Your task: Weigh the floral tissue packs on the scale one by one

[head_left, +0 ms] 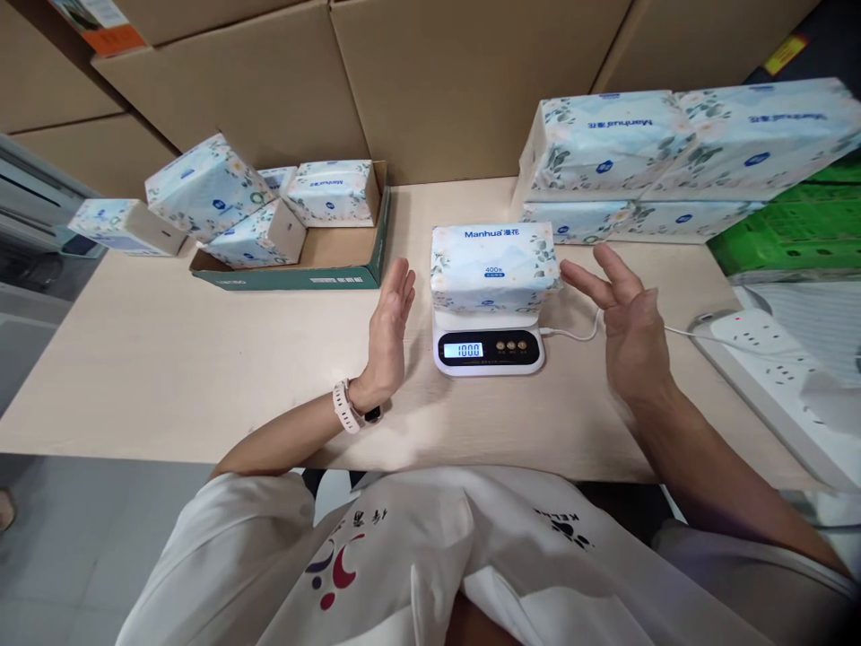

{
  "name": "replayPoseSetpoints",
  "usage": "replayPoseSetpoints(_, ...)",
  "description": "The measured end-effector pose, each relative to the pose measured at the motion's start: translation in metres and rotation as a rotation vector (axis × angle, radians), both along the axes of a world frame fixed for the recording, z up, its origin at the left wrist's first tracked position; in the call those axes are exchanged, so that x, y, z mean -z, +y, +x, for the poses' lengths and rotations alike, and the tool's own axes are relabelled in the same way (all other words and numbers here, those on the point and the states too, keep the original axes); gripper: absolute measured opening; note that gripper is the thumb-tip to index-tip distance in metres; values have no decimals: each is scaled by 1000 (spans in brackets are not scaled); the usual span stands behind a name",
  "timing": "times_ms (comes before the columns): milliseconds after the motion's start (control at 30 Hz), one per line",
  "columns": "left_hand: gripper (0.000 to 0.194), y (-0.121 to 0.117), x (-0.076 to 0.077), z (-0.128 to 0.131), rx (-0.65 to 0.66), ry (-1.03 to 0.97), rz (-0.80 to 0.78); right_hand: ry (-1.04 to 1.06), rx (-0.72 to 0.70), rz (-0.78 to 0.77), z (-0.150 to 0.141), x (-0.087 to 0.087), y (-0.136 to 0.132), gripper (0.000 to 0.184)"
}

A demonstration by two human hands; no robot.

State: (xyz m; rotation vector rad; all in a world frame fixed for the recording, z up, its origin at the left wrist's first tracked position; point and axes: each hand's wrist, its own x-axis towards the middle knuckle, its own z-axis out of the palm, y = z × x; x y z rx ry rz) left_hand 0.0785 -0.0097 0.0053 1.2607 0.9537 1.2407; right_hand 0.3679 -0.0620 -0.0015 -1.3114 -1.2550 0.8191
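Observation:
A pack of tissues [494,269] with a pale blue floral print rests on a white digital kitchen scale [490,370], whose lit display seems to read 1000 or 100.0. My left hand [388,332] is held to the left of the pack, palm turned inward, fingers straight and apart from it. On the other side, my right hand [629,327] has its fingers stretched and spread; its fingertips come close to the pack's right edge, and whether they touch I cannot tell. Neither hand holds anything.
Several tissue packs [262,235] lie in and beside a shallow green carton [296,278] at the left. More packs [612,148] are stacked at the right. A white cable [578,337] runs to a power strip [773,359]. Large cardboard boxes [471,90] stand behind the table [235,377].

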Motion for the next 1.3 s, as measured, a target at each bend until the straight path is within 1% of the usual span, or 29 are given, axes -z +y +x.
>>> replayPoseSetpoints(67, 83, 0, 1, 0, 8, -4, -2, -1, -5, -10, -1, 0, 0, 83)
replayPoseSetpoints(200, 77, 0, 3, 1, 9, 1, -15, -7, 2, -7, -1, -2, -1, 85)
replayPoseSetpoints(367, 76, 1, 7, 0, -11, 23, -22, -26, 14, -9, -1, -2, -1, 81)
replayPoseSetpoints(533, 74, 3, 16, -3, -25, 102, -11, -38, 9, -20, -1, -1, -2, 78)
replayPoseSetpoints(700, 71, 4, 22, -4, -32, 115, -16, -83, -6, -70, 1, -4, -3, 73)
replayPoseSetpoints(800, 72, 2, 20, -3, -36, 122, -27, -98, -16, -82, 2, -3, -2, 73)
replayPoseSetpoints(967, 81, 0, 13, -3, -7, 199, -47, -82, -5, -108, 0, 1, 1, 78)
replayPoseSetpoints(1167, 83, 0, 11, -1, -7, 182, -54, -68, -1, -154, -3, 1, 3, 81)
replayPoseSetpoints(1300, 89, -1, 11, -1, 0, 186, -49, -91, 3, -145, -2, 2, 4, 81)
